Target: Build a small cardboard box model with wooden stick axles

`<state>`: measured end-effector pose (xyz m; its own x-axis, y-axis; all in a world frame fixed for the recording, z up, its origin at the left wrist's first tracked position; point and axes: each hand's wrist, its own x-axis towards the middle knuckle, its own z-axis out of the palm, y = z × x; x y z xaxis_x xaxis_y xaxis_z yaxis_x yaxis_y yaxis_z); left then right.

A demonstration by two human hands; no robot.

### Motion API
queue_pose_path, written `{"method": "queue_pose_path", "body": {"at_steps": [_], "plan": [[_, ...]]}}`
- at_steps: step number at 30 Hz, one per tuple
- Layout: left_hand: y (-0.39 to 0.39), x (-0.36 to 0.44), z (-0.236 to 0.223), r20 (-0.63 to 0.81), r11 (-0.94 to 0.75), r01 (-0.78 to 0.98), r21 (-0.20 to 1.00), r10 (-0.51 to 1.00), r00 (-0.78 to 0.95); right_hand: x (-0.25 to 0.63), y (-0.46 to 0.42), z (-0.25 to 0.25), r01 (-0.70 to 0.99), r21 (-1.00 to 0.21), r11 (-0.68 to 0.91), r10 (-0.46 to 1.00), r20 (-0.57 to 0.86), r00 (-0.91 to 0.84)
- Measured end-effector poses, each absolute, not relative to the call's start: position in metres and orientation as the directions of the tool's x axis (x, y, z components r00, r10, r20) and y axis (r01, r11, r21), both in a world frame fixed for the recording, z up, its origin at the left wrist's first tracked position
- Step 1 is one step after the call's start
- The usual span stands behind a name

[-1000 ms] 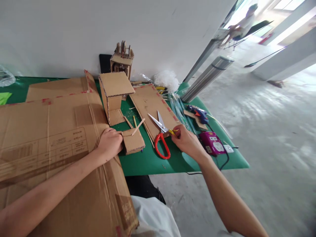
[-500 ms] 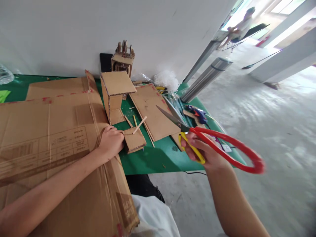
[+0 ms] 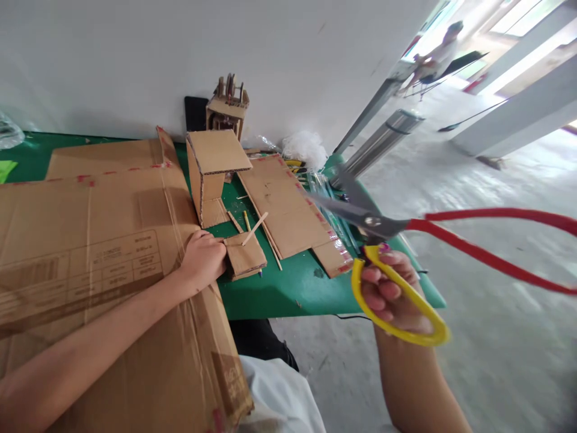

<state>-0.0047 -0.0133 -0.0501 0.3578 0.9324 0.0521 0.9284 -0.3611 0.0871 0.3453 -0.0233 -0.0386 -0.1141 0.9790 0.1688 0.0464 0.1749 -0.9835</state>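
Note:
My left hand (image 3: 202,258) is curled over the edge of a large cardboard sheet (image 3: 130,210). Its fingers close at the left side of a small cardboard block (image 3: 247,260); the fingertips are partly hidden. A flat wooden stick (image 3: 255,229) lies across the block, beside a yellow pencil-like stick (image 3: 246,220). Raised over the table's right side, my right hand (image 3: 392,288) grips a yellow-handled tool (image 3: 417,331) whose working end is hidden. Large red-handled scissors (image 3: 385,227) are up with it, blades spread and pointing left, blurred by motion.
A box-like cardboard frame (image 3: 219,150) stands behind the block, with a cardboard model (image 3: 226,105) at the wall. Flat cardboard (image 3: 288,210) lies on the green table (image 3: 288,297). Beyond are white stringy material (image 3: 304,148) and a metal post (image 3: 383,144). Someone sits far off (image 3: 439,57).
My right hand has moved slightly right and turned, swinging the red handles to the right and bringing the yellow handle toward me. My left hand and the block have stayed put.

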Motion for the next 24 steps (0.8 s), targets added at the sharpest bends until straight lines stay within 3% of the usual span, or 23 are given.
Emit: {"method": "queue_pose_path", "body": {"at_steps": [3,8,16,24], "plan": [[-0.013,-0.005,-0.051,0.052,-0.361,0.929,0.087,0.933,0.357,0.333,-0.017,-0.027,-0.137,-0.985,0.107,0.978,0.129,-0.163],[-0.012,-0.004,-0.051,0.050,-0.350,0.933,0.082,0.936,0.347,0.330,0.004,-0.029,-0.052,-0.993,0.106,0.994,0.106,0.011],[-0.012,-0.007,-0.057,0.065,-0.365,0.927,0.086,0.931,0.360,0.343,0.032,-0.030,-0.062,-0.954,0.294,0.928,0.269,0.259],[-0.011,-0.007,-0.056,0.069,-0.370,0.926,0.073,0.928,0.365,0.303,0.046,0.005,-0.165,-0.790,0.591,0.799,0.544,0.256]]}}
